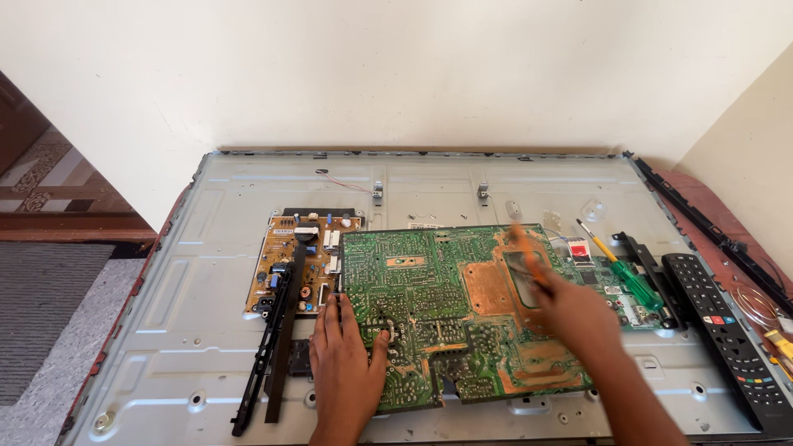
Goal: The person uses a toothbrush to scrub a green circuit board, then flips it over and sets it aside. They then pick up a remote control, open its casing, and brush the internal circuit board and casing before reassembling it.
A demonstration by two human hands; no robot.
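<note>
A large green circuit board (438,314) lies solder side up on the metal back panel (206,272) of a flat screen. My left hand (345,367) rests flat at the board's lower left edge, with its thumb pressing on the board. My right hand (574,314) is over the board's right half, closed around a thin orange tool (527,252). The tool is blurred by motion, so I cannot tell what kind it is. Its tip is above a copper-coloured patch of the board.
A brown power board (301,248) sits left of the green one, with two black plastic strips (277,347) lying across it. To the right are a green-handled screwdriver (632,279), a black remote control (720,330), a small green board (615,293), a long black strip (710,223) and a wire coil (756,301).
</note>
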